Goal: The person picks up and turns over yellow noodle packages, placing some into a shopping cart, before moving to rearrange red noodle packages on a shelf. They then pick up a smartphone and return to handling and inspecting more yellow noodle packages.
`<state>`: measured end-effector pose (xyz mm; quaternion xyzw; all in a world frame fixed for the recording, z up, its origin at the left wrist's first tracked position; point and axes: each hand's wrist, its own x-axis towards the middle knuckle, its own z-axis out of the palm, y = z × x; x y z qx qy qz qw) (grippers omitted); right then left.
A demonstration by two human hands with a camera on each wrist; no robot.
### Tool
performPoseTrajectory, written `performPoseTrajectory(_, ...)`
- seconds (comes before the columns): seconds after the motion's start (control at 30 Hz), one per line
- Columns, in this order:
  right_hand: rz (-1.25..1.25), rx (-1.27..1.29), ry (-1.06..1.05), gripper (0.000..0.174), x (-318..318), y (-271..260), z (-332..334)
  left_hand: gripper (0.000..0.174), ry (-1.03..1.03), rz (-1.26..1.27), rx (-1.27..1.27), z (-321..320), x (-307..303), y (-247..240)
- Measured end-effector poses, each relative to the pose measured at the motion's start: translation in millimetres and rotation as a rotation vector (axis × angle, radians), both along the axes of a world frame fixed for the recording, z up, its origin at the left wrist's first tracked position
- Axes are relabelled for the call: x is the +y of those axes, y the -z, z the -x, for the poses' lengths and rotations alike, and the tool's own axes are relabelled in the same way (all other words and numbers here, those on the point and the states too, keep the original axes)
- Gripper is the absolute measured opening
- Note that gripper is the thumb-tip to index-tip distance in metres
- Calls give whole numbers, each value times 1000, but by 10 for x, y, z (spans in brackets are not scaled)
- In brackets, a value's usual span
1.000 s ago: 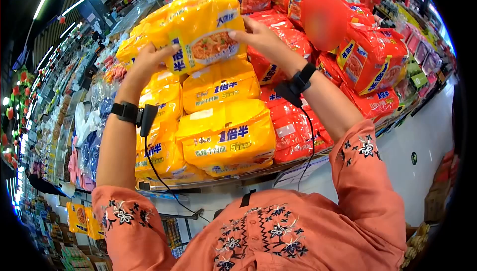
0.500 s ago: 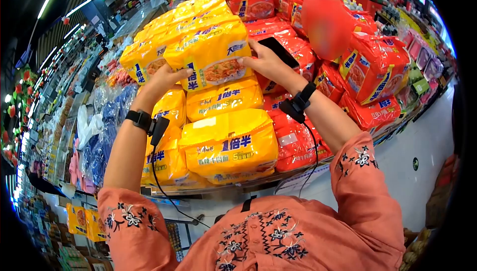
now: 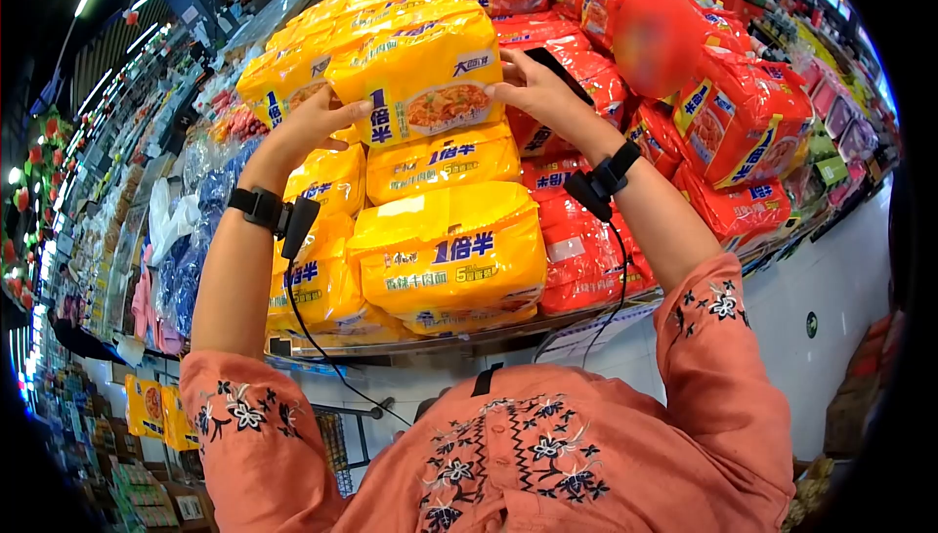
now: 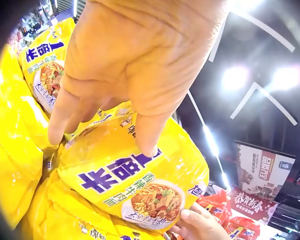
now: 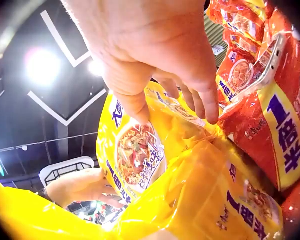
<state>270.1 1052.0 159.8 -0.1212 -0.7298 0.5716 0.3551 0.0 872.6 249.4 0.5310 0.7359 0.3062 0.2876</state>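
A yellow noodle pack (image 3: 415, 69) rests upright in the upper part of the yellow stack, its bowl picture facing the person. My left hand (image 3: 311, 125) holds its left end, thumb on the front; the left wrist view shows this hand (image 4: 135, 55) with its fingers down in the gap beside the neighbouring pack. At the right end, my right hand (image 3: 542, 91) grips with the thumb on the front near the bowl picture. In the right wrist view the fingers of this hand (image 5: 155, 50) reach over the pack's side (image 5: 140, 150).
Yellow packs (image 3: 449, 250) are stacked in front. Red packs (image 3: 743, 123) stand to the right, with a dark phone (image 3: 559, 72) lying on them beside my right hand. Bagged goods (image 3: 176, 230) line the left side, and a display edge (image 3: 469, 342) runs below the stack.
The yellow pack, raised and tilted a second ago, has come down level onto the stack, both hands moving with it. The phone has come into sight beside my right hand.
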Motion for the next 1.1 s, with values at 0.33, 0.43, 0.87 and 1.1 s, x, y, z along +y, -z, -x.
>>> performPoseTrajectory(0.33, -114, 23, 93, 49, 65, 148, 27, 55, -25, 99, 52, -20, 29, 74)
performPoseTrajectory(0.43, -39, 56, 233, 48, -1, 97, -204, 56, 39, 12, 144, -107, -129, -70)
performPoseTrajectory(0.87, 194, 98, 395, 26, -508, 391, -1531, 43, 32, -750, 201, -1131, -1513, 205)
performPoseTrajectory(1.1, 504, 141, 371, 37, -215, 693, -1335, 39, -227, -731, -222, -1386, -1768, 942)
